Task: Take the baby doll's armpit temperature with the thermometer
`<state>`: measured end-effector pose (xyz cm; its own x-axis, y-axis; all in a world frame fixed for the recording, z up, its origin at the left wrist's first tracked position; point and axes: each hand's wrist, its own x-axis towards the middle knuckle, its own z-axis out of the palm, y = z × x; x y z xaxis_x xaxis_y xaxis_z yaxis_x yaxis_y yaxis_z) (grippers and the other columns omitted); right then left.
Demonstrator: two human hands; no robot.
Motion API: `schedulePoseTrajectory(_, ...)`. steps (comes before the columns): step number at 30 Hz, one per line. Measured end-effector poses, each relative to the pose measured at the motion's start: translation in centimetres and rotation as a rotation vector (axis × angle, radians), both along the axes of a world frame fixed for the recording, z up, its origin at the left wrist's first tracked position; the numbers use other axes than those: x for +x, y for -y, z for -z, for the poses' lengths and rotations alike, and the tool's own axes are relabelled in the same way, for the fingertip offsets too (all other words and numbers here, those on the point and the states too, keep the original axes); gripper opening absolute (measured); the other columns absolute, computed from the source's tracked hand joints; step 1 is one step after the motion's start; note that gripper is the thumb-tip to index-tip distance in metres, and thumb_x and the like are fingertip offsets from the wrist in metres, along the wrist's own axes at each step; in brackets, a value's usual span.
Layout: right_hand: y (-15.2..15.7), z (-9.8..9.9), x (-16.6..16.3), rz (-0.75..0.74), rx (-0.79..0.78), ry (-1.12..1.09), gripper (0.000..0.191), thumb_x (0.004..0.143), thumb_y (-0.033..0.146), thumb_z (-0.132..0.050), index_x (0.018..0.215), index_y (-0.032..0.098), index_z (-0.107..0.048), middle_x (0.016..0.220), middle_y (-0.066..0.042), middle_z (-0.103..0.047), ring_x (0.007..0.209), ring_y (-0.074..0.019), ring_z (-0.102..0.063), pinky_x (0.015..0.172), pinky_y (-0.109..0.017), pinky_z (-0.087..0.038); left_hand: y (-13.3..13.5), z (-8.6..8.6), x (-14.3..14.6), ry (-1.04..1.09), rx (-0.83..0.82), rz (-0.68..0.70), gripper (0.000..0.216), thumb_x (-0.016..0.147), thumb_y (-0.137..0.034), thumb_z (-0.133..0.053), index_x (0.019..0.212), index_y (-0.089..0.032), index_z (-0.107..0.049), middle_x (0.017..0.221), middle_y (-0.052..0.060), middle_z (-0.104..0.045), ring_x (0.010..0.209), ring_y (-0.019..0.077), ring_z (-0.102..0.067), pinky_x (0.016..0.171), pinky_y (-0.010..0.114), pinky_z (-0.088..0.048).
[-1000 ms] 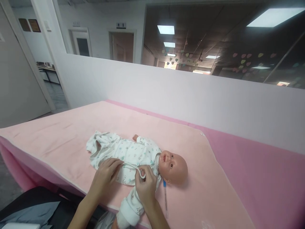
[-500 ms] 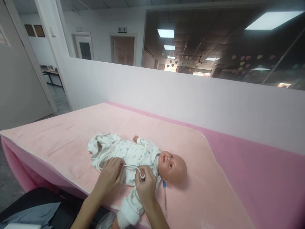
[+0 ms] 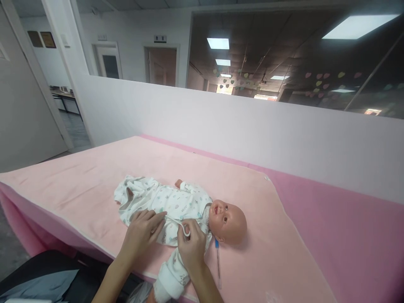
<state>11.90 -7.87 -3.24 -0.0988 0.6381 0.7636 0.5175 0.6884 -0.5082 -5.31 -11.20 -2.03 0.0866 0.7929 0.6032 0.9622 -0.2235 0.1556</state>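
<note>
A baby doll [image 3: 227,220] lies on its back on the pink blanket [image 3: 78,185], head to the right. It wears a white printed romper [image 3: 170,202]. My left hand [image 3: 142,235] rests on the romper's front, its fingertips pinching one end of a thin white tie string [image 3: 178,223]. My right hand [image 3: 192,246] is closed on the looped other end of that string, just below the doll's chest. One sleeve of the romper hangs over the near table edge under my right wrist.
A thin thermometer with a blue tip [image 3: 217,261] lies on the blanket beside the doll's head. A white partition wall [image 3: 252,134] runs behind the table. A darker pink mat [image 3: 347,235] shows at the right. A doorway opens at the left.
My hands stay on the tie string and have shifted slightly; the loop in my right hand looks smaller. The doll has not moved.
</note>
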Motion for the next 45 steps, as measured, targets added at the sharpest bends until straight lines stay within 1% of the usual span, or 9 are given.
schedulePoseTrajectory(4,0.1,-0.1,0.0,-0.004,-0.022,0.009,0.012,0.080,0.017,-0.046,0.070,0.018,-0.052,0.059,0.002,-0.048,0.053,-0.0100,-0.044,0.052,-0.021,-0.031,-0.1,0.0,-0.1,-0.023,-0.005,-0.019,0.024,0.086,-0.034,-0.046,0.101,-0.025,-0.063,0.077,0.003,-0.060,0.072,0.0178,-0.054,0.073,0.033,-0.039)
schedulePoseTrajectory(11,0.1,-0.1,0.1,-0.015,-0.015,0.009,0.011,0.080,0.018,-0.046,0.072,0.018,-0.054,0.061,0.001,-0.051,0.054,-0.0103,-0.046,0.053,-0.021,-0.032,-0.4,0.7,-0.1,-0.039,0.111,-0.039,0.024,0.087,-0.028,-0.047,0.106,-0.028,-0.061,0.104,0.006,-0.061,0.085,0.0204,-0.056,0.078,0.036,-0.039)
schedulePoseTrajectory(17,0.0,0.1,0.0,-0.006,-0.001,0.015,0.012,0.080,0.019,-0.046,0.071,0.018,-0.054,0.060,0.001,-0.051,0.054,-0.0104,-0.046,0.052,-0.021,-0.031,-0.7,1.3,0.0,-0.032,0.114,-0.010,0.027,0.089,-0.025,-0.041,0.111,-0.025,-0.057,0.107,0.007,-0.062,0.094,0.0226,-0.056,0.082,0.039,-0.039)
schedulePoseTrajectory(21,0.0,0.1,0.0,0.001,-0.003,0.018,0.013,0.081,0.019,-0.045,0.071,0.018,-0.053,0.060,0.002,-0.050,0.053,-0.0103,-0.045,0.052,-0.021,-0.031,-0.6,0.9,0.0,0.007,0.068,0.030,0.028,0.088,-0.023,-0.041,0.111,-0.024,-0.057,0.106,0.007,-0.063,0.095,0.0224,-0.056,0.083,0.038,-0.039)
schedulePoseTrajectory(27,0.1,0.0,0.0,0.000,-0.015,0.020,0.012,0.081,0.020,-0.046,0.071,0.018,-0.053,0.060,0.002,-0.051,0.053,-0.0103,-0.045,0.052,-0.021,-0.031,-0.2,-0.2,-0.4,0.096,0.014,0.098,0.019,0.085,-0.026,-0.045,0.097,-0.023,-0.060,0.102,0.005,-0.063,0.095,0.0215,-0.055,0.083,0.037,-0.041)
schedulePoseTrajectory(30,0.1,-0.1,0.0,-0.002,-0.022,0.025,0.011,0.080,0.019,-0.046,0.071,0.018,-0.053,0.060,0.002,-0.050,0.053,-0.0103,-0.045,0.052,-0.021,-0.031,-0.3,-0.1,-0.5,0.120,-0.003,0.107,0.017,0.085,-0.023,-0.043,0.093,-0.021,-0.058,0.096,0.006,-0.063,0.093,0.0211,-0.056,0.082,0.036,-0.041)
schedulePoseTrajectory(35,0.0,0.0,0.0,0.000,-0.008,0.014,0.012,0.080,0.019,-0.045,0.071,0.018,-0.053,0.059,0.002,-0.050,0.053,-0.0104,-0.045,0.052,-0.021,-0.031,-0.6,0.2,-0.7,0.171,-0.052,0.136,0.019,0.085,-0.020,-0.038,0.093,-0.020,-0.056,0.089,0.006,-0.063,0.083,0.0197,-0.057,0.073,0.032,-0.043)
schedulePoseTrajectory(41,-0.1,0.0,0.0,-0.008,0.019,0.005,0.012,0.080,0.018,-0.045,0.072,0.018,-0.054,0.060,0.001,-0.052,0.054,-0.0104,-0.046,0.052,-0.021,-0.032,-1.2,0.4,-0.8,0.193,-0.055,0.080,0.019,0.086,-0.026,-0.040,0.094,-0.021,-0.056,0.083,0.005,-0.064,0.076,0.0192,-0.058,0.070,0.032,-0.043)
schedulePoseTrajectory(45,-0.1,0.1,0.0,-0.011,0.007,0.002,0.012,0.081,0.019,-0.046,0.072,0.018,-0.054,0.061,0.001,-0.052,0.054,-0.0104,-0.046,0.052,-0.021,-0.032,-1.3,0.3,-0.3,0.198,-0.037,0.056,0.023,0.088,-0.030,-0.040,0.097,-0.023,-0.060,0.087,0.005,-0.066,0.080,0.0206,-0.059,0.073,0.033,-0.043)
